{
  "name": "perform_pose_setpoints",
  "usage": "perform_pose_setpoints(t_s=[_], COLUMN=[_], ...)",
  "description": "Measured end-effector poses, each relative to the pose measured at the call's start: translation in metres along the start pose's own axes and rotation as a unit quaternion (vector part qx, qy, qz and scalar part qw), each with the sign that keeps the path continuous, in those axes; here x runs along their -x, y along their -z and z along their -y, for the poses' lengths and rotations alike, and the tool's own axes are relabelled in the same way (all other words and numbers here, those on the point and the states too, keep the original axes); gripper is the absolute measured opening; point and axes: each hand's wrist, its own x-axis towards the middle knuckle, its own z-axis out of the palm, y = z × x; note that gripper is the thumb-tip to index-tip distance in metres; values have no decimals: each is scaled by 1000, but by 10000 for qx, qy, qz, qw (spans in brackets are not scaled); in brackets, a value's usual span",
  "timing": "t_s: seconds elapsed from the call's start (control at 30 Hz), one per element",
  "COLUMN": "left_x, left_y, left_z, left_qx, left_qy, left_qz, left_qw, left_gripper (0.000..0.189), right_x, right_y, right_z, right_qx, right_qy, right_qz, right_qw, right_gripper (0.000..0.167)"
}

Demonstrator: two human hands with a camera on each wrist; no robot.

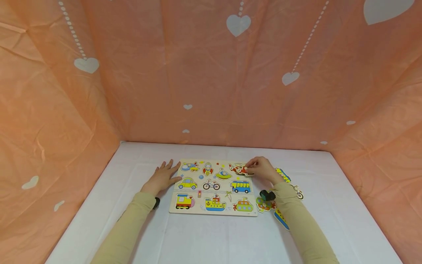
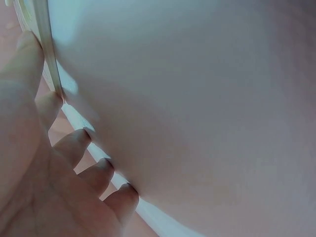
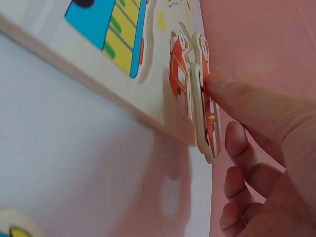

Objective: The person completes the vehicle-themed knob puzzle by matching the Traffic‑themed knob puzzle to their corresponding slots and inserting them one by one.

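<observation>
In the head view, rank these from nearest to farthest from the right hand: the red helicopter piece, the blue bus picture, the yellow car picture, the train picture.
From the right hand:
1. Red helicopter piece, held at its fingertips over the board's far right corner.
2. Blue bus picture, middle row, right.
3. Yellow car picture, middle row, left, beside the left hand.
4. Train picture, near left corner.

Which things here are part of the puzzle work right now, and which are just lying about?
In use:
right hand pinching the red helicopter piece
left hand flat at the puzzle board edge

Lying about:
loose pieces right of the board
white table
</observation>
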Motion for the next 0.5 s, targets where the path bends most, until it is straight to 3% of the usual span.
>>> perform_pose_setpoints(t_s=[0.5], left_x=[0], left_y=[1], left_z=[-1], left_qx=[25], left_qy=[-3], left_qz=[44], left_qw=[10000], left_gripper=[71], right_x=[-10], right_y=[-13], right_z=[11], right_qx=[-65], right_qy=[-111], right_qz=[144], right_qw=[9998], right_gripper=[8])
